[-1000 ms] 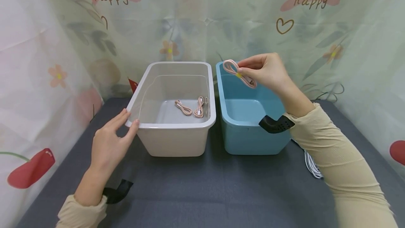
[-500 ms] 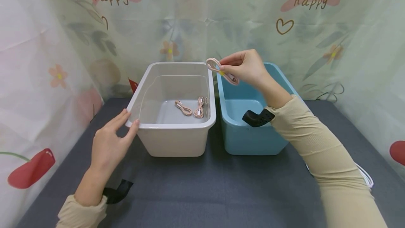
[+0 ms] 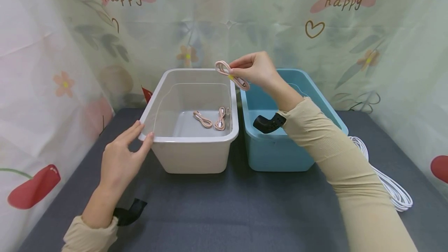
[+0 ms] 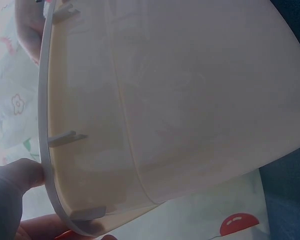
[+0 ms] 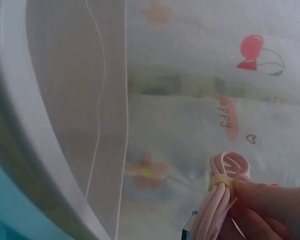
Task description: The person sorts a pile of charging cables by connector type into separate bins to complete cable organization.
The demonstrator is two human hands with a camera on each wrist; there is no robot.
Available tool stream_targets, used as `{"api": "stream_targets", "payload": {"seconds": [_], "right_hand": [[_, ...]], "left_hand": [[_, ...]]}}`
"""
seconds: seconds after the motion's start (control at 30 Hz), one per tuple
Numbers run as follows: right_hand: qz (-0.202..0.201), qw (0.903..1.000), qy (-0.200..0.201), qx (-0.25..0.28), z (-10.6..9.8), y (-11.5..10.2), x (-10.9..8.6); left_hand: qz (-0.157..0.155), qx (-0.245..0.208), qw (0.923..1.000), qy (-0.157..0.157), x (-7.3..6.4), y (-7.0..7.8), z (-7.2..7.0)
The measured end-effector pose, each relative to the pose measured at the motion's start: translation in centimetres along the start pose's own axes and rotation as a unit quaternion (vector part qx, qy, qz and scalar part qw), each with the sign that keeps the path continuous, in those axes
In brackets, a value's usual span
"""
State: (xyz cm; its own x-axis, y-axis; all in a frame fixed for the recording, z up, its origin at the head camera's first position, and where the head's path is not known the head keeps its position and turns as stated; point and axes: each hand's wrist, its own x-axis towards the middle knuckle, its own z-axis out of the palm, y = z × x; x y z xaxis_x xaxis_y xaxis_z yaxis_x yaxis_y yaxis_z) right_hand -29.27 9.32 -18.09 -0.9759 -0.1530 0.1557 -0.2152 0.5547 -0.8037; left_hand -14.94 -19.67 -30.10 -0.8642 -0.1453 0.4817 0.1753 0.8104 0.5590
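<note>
Between thumb and fingers my right hand (image 3: 257,69) pinches a coiled pink charging cable (image 3: 241,83), bundled with a yellow tie. In the head view the cable hangs over the adjoining rims of the beige bin (image 3: 194,139) and the blue bin (image 3: 280,154). The right wrist view shows the cable's loops (image 5: 230,162) and a metal plug end (image 5: 189,227) beside the fingers. My left hand (image 3: 120,158) touches the beige bin's near left corner, fingers fairly straight, thumb at the front rim. Inside that bin lie two pink cable bundles (image 3: 202,119), with a small loop beside them.
A long coiled white cable (image 3: 392,188) lies on the dark cloth (image 3: 245,213) right of the blue bin, partly behind my right sleeve. Printed curtains (image 3: 224,18) stand behind and at both sides. The two bins sit side by side with a narrow gap.
My right hand has moved left with the pink cable, from over the blue bin to the beige bin's right rim. More of the white cable shows. The left hand has stayed still.
</note>
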Motion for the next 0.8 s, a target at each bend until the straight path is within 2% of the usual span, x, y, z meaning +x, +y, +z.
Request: {"api": "stream_targets", "payload": {"seconds": [0.27, 0.47, 0.8], "right_hand": [[0.009, 0.9993, -0.008, 0.034, 1.2, -0.7, 0.9], [0.034, 0.997, -0.008, 0.07, 2.1, -0.7, 1.9], [0.065, 0.9899, -0.003, 0.126, 3.7, -0.2, 3.2]], "left_hand": [[0.001, 0.001, 1.0, 0.001, 0.0, 0.0, 0.0], [0.011, -0.004, 0.9999, 0.012, 0.0, -0.1, 0.0], [0.011, 0.0, 0.9999, 0.011, 0.0, -0.1, 0.0]]}}
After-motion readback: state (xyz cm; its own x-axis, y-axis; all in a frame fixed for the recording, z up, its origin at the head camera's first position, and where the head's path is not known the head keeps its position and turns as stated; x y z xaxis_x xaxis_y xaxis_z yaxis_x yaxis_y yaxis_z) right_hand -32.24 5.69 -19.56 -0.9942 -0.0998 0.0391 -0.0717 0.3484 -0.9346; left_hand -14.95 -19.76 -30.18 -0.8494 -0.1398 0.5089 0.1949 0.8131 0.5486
